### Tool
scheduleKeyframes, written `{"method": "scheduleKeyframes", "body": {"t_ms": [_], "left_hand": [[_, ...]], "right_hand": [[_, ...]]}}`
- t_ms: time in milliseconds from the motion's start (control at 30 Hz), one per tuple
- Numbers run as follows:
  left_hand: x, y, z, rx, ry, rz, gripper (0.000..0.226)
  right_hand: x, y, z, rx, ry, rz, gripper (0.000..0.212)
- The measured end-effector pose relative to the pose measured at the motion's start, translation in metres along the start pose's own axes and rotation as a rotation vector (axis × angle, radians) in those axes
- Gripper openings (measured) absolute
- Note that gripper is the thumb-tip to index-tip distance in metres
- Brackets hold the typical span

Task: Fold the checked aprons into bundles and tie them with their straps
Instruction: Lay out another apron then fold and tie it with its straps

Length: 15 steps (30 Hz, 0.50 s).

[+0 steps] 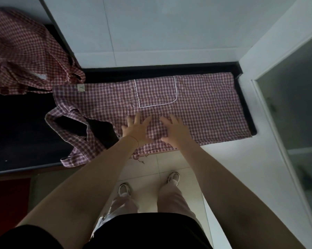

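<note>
**Flattening the apron before the first fold**

A checked apron point(196, 105) lies spread lengthwise along the dark counter point(16, 141), its white-trimmed pocket point(155, 92) facing up and its near edge hanging slightly over the counter's front. Both hands rest on the cloth near that front edge, just below the pocket. The left hand point(135, 130) lies flat with fingers spread; the right hand point(175, 130) lies beside it, fingers also spread and pressed on the fabric. Neither grip pinches anything. Palms down like this, they seem to be smoothing the cloth so that a fold will run straight, rather than lifting it.

The bib end, with its small label point(81, 87), sits at the left, and the neck loop and straps point(70, 141) trail loose across the counter toward its front edge. They are probably left free because they must later wrap and tie the bundle.

A second checked apron point(25, 54) sits crumpled in a heap at the back left of the counter, just beside the first one's bib corner, apparently waiting its turn.

The apron is still unfolded, so the task looks to be at an early stage.
</note>
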State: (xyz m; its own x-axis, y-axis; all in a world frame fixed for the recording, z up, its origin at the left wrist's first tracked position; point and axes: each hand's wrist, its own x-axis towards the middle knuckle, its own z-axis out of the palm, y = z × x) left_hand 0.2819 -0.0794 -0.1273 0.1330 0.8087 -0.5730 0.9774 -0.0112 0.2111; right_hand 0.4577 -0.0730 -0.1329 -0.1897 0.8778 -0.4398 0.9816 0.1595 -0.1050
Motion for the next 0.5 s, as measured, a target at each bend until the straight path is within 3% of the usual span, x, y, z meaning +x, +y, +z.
{"method": "scheduleKeyframes", "body": {"t_ms": [133,267,367,433,500], "left_hand": [[0.018,0.010,-0.004,0.047,-0.137,-0.144,0.127],[0.035,0.027,-0.020,0.106,-0.210,-0.295,0.132],[0.043,0.066,-0.029,0.180,-0.099,-0.311,0.104],[0.043,0.095,-0.026,0.126,0.121,-0.166,0.074],[0.043,0.128,-0.013,0.029,0.172,-0.035,0.058]], "right_hand": [[0.005,0.068,-0.001,0.008,-0.172,0.131,0.117],[0.015,0.141,-0.020,0.076,-0.203,0.258,0.119],[0.029,0.172,-0.034,0.033,-0.125,0.235,0.094],[0.032,0.169,-0.043,0.055,0.024,0.064,0.056],[0.029,0.155,-0.050,0.094,0.037,-0.112,0.030]]}}
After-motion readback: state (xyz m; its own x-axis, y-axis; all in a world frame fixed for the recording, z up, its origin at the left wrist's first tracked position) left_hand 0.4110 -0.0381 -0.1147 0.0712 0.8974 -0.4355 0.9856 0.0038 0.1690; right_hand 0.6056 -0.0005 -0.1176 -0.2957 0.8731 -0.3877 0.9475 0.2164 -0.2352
